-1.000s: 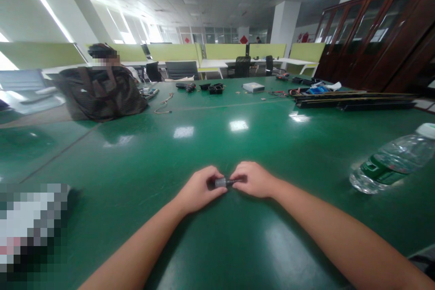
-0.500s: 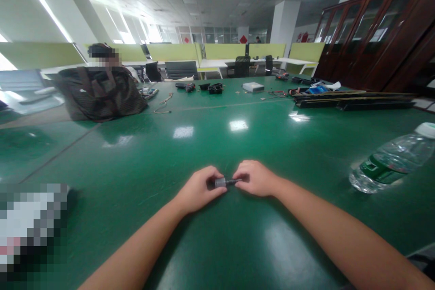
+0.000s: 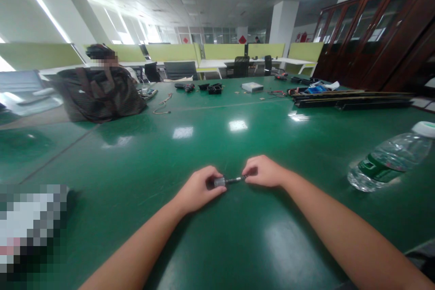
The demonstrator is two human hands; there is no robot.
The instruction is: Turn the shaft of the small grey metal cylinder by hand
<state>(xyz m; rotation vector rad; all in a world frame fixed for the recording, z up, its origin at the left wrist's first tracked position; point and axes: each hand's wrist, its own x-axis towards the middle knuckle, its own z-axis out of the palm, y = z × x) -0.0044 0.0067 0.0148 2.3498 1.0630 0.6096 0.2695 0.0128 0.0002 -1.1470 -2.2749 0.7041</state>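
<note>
A small grey cylinder (image 3: pixel 219 182) with a thin dark shaft (image 3: pixel 232 180) lies sideways just above the green tabletop. The thumb and fingers of my left hand (image 3: pixel 199 190) are closed round the grey body. Toward the right the shaft ends in a short silvery section (image 3: pixel 239 179). At that end, my right hand (image 3: pixel 264 171) pinches a small dark piece (image 3: pixel 244 177) between thumb and fingertips. Most of this piece is hidden by the fingers, and its exact kind is too small to tell. Whether it still touches the silvery tip I cannot tell.
A clear water bottle (image 3: pixel 380 163) lies tilted at the right. A dark bag (image 3: pixel 102 95) stands at the far left, a person behind it. Black strips (image 3: pixel 353 98), a white box (image 3: pixel 252 87) and black parts (image 3: pixel 214 88) lie along the back. A blurred-out object (image 3: pixel 30 222) is at near left.
My right hand has moved a little to the right and away from me, with the dark piece in its fingers. A silvery section of the shaft now shows. My left hand has stayed put.
</note>
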